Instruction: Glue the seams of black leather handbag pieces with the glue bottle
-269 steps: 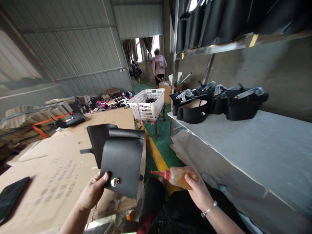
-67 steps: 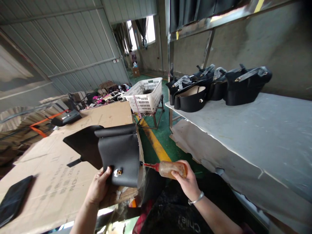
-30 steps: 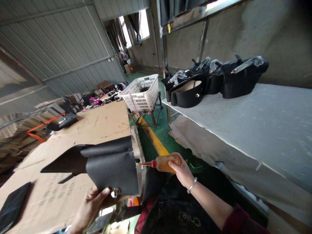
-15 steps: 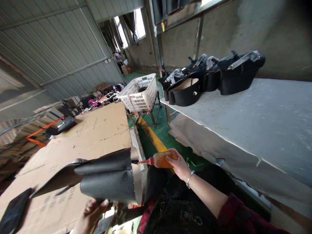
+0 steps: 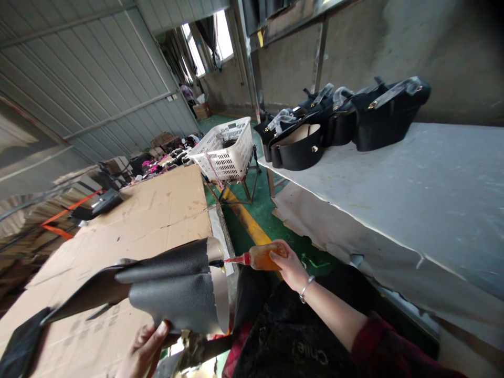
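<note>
A black leather bag piece lies curled over the cardboard-covered table, its pale lining edge facing right. My left hand grips its lower edge between thumb and fingers; the fingertips behind the leather are hidden. In my right hand is a squeeze bottle of amber liquid, probably glue, with a red nozzle pointing left. The nozzle tip is at a small dark tab sticking out from the lining edge; whether they touch I cannot tell.
Cardboard covers the table at left, with a black flat object near its front edge. A white plastic basket stands on a metal frame ahead. Black bags sit on the grey table at right.
The leather piece and my left hand have shifted slightly, opening the lining edge a little more. The nozzle tip has drawn a touch to the right; the bottle stays in my right hand.
</note>
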`<state>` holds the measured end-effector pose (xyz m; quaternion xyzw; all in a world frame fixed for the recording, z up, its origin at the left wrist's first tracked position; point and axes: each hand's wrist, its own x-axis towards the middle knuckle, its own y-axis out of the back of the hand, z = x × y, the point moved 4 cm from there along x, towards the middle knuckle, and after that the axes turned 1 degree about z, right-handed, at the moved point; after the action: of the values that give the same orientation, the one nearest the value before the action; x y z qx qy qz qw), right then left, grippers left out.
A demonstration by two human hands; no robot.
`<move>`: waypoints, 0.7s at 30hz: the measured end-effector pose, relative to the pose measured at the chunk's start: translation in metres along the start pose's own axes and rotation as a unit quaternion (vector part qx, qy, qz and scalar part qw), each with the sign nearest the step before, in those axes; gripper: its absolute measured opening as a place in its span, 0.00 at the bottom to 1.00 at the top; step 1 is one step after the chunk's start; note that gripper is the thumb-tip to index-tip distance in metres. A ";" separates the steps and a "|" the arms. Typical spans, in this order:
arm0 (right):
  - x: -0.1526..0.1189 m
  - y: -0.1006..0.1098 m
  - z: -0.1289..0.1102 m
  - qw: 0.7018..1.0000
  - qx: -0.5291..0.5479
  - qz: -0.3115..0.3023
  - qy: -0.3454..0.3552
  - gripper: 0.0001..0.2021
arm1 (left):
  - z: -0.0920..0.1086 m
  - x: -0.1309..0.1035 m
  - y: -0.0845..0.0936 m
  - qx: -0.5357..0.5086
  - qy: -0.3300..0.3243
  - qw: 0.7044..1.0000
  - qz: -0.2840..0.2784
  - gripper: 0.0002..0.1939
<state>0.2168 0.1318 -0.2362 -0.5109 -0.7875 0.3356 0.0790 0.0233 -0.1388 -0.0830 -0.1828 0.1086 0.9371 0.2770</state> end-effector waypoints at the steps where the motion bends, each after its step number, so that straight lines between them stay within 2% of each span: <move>1: 0.002 -0.002 0.001 1.000 -0.001 -0.002 0.004 0.25 | 0.000 0.000 0.000 0.002 -0.001 1.000 -0.006 0.17; 6: 0.006 -0.007 0.006 1.000 -0.008 -0.008 0.009 0.26 | -0.002 0.000 -0.001 -0.005 0.000 1.000 -0.005 0.17; 12: -0.006 0.003 0.007 0.999 -0.020 -0.033 -0.027 0.26 | -0.001 0.000 -0.001 -0.017 -0.001 1.000 -0.001 0.17; 21: -0.021 0.005 0.003 0.994 -0.054 -0.085 -0.031 0.24 | -0.005 0.001 -0.001 -0.024 0.011 1.000 -0.017 0.15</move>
<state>0.2293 0.1137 -0.2366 -0.4345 -0.8473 0.3003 0.0550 0.0245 -0.1394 -0.0875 -0.2014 0.0862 0.9324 0.2876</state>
